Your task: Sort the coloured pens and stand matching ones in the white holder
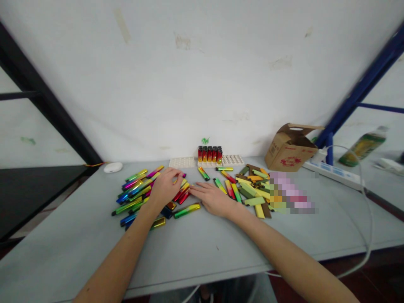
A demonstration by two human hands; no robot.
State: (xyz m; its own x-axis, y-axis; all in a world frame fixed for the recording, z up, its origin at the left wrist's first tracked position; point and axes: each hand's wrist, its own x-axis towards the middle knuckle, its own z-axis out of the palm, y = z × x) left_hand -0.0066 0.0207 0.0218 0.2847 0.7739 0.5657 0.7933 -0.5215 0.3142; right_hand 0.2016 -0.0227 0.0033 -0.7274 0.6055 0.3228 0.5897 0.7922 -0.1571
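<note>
Left hand (166, 187) at centre curls thumb and fingertips together, whether on a lighter cannot be told, while the right hand (214, 200), apart from it, lies flat, fingers by red lighters (181, 194). The left forearm (131, 246) partly hides a pile of shiny lighters (140, 190) left of centre, uncountable; mid-frame above, three white trays (182, 162) line up, the middle bearing upright lighters (210, 154), five in front, rear ones mostly hidden. At right, pixelation covers part of a yellow-green heap (255, 201), near one carton (280, 155) and one bottle (362, 147).

Left hand (166, 186) was found curled; right hand (217, 199) was found palm-down, its fingers (198, 191) extended leftward.
</note>
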